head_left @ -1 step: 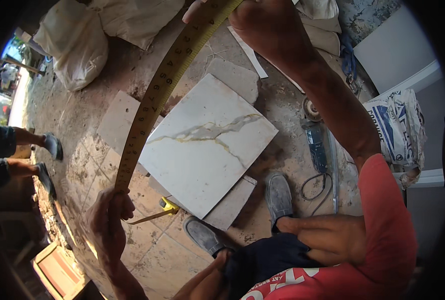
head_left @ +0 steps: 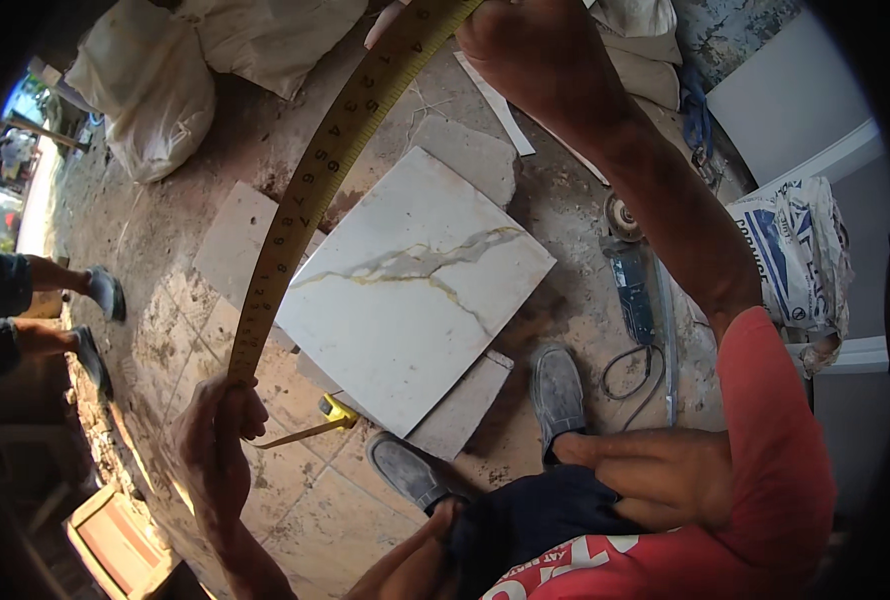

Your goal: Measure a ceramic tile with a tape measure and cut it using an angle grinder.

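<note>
A: Head view: what is in hand?

B: The left hand (head_left: 215, 445) fingers pinch one end of a yellow tape measure (head_left: 310, 190); the right hand (head_left: 535, 45) closes on the far end, stretching it taut above the floor.

A: And the progress?

B: The tape is stretched; the marble-veined tile (head_left: 415, 290) lies whole, seemingly uncut, beside an angle grinder (head_left: 630, 285).

A single head-worn fisheye view looks steeply down from standing height at the floor (head_left: 565, 250), close over the person's own shoes (head_left: 560, 395) and the marble-patterned tile (head_left: 415, 290); edges bend and darken toward the rim, probably hiding the surroundings.
</note>
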{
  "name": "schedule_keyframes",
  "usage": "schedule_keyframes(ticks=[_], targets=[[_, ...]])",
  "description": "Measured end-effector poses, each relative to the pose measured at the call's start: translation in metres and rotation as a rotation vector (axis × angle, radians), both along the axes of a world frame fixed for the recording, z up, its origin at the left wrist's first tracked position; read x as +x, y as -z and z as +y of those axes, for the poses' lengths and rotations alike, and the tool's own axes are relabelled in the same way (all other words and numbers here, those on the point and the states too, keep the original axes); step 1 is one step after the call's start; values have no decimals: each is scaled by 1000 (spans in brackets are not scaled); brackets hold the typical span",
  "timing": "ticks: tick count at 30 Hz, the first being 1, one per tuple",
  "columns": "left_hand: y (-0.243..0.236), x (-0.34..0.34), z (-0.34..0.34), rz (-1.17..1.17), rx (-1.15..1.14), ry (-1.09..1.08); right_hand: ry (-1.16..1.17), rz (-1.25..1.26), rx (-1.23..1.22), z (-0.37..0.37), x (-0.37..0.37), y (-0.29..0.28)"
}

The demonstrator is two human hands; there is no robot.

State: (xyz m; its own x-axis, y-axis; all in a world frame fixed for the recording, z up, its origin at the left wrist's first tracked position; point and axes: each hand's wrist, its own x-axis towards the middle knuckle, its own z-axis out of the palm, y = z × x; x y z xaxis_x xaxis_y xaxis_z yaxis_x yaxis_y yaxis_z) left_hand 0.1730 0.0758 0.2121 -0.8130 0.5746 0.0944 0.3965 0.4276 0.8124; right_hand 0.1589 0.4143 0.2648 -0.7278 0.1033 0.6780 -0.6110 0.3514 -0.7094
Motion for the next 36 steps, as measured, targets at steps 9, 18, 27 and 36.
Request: schedule_keyframes(ticks=[9,18,27,36], targets=[[5,-7,-5,-21,-3,-49,-47,-384,-123,-1,9,-2],[13,-17,-24,-45,-17,-164,-24,-827,-42,19,15,76],[46,-53,-74,-43,233,-508,-238,-1377,242,8,50,157],[92,-122,-95,-149,540,-581,-195,-1883,7,21,149,230]])
